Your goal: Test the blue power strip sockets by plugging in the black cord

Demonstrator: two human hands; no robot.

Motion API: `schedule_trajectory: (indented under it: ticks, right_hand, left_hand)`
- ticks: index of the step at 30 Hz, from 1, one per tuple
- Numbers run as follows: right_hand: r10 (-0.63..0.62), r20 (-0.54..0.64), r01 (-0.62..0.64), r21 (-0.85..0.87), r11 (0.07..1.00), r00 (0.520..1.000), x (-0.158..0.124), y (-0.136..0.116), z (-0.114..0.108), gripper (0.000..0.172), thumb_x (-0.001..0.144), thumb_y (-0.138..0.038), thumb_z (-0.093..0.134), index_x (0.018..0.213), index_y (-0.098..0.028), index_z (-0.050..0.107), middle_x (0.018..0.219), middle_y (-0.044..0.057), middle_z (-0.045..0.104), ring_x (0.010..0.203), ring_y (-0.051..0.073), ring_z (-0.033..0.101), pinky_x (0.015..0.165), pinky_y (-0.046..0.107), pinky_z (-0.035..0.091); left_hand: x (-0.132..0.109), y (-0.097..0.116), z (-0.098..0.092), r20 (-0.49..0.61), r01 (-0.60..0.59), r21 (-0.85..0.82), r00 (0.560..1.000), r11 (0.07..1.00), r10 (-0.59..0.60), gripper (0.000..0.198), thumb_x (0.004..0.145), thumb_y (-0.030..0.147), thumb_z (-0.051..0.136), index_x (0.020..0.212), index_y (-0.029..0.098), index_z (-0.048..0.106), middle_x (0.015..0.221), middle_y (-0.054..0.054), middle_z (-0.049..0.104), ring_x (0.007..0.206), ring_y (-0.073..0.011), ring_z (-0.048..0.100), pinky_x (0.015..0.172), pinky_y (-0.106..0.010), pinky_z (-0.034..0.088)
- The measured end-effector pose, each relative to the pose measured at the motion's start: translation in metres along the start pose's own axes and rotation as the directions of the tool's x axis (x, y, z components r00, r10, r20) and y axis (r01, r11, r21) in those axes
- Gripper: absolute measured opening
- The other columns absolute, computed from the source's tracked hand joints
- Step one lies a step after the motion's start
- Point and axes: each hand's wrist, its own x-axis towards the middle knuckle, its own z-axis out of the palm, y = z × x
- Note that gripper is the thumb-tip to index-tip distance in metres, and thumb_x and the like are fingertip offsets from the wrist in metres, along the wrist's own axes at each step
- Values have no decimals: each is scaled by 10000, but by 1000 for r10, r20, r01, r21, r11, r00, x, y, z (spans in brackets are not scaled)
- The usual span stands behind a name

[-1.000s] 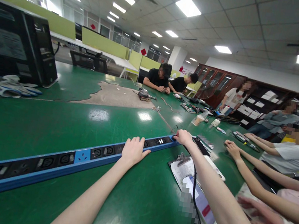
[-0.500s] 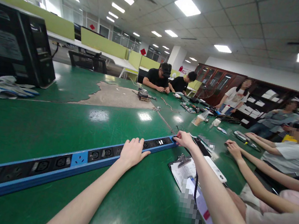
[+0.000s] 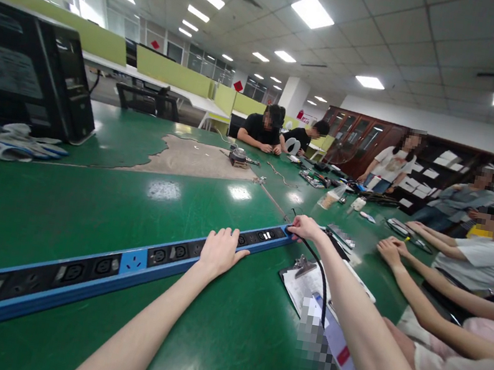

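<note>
A long blue power strip [image 3: 133,263] with black socket modules runs diagonally across the green table, its far end near the middle of the view. My left hand [image 3: 219,253] lies across the strip, gripping it with the fingers over the far edge and the thumb stretched out to the right. At the strip's far end, my right hand [image 3: 307,228] is closed in a pinch on a black power cord [image 3: 324,267]. The cord hangs from the fingers toward the clipboard, partly behind my right forearm. The fingers hide exactly how the cord meets the strip.
Right of the strip lies a clipboard [image 3: 294,281] with papers and a phone [image 3: 334,342]. Blue and white gloves [image 3: 17,141] sit by a black computer case [image 3: 24,69] at left. A round metal part [image 3: 238,156] stands farther back. Several people sit or stand around the table.
The black cord now bows out farther right of the strip's end, in fuller view. Both my hands stay at nearly the same places on the strip.
</note>
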Motion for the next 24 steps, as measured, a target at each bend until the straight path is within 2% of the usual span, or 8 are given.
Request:
schedule_trajectory:
  ticks: [6, 9, 17, 24]
  right_hand:
    - [-36, -96, 31, -47, 998, 995, -12, 2, 6, 213, 866, -349, 718, 1012, -203, 665, 759, 29, 751, 644, 162, 726, 601, 209, 541]
    - [-68, -102, 57, -112, 992, 992, -11, 3, 5, 193, 864, -346, 717, 998, -216, 670, 738, 21, 742, 640, 172, 726, 624, 224, 539]
    - [4, 75, 5, -120, 993, 997, 13, 0, -2, 251, 832, -304, 712, 1036, -172, 648, 627, 7, 721, 535, 156, 694, 552, 209, 527]
    - [52, 135, -40, -92, 995, 989, 26, -3, -6, 292, 807, -343, 738, 1016, -157, 652, 603, 22, 719, 503, 162, 685, 521, 229, 543]
  left_hand:
    - [0, 1, -3, 4, 1, 22, 1000, 1000, -1, 629, 890, 704, 478, 1240, 189, 568, 1113, -164, 646, 1070, -327, 588, 905, -434, 417]
    - [0, 2, -3, 11, 8, 28, 1000, 1000, -8, 616, 891, 697, 486, 1233, 191, 571, 1118, -161, 648, 1076, -323, 587, 911, -428, 417]
    - [0, 1, 0, -13, -21, 32, 1000, 999, 22, 628, 896, 714, 449, 1210, 185, 576, 1097, -164, 643, 1044, -322, 590, 887, -423, 412]
    - [-1, 2, -1, 0, -12, 31, 1000, 999, 12, 632, 896, 712, 452, 1218, 182, 573, 1124, -168, 641, 1068, -322, 586, 912, -423, 409]
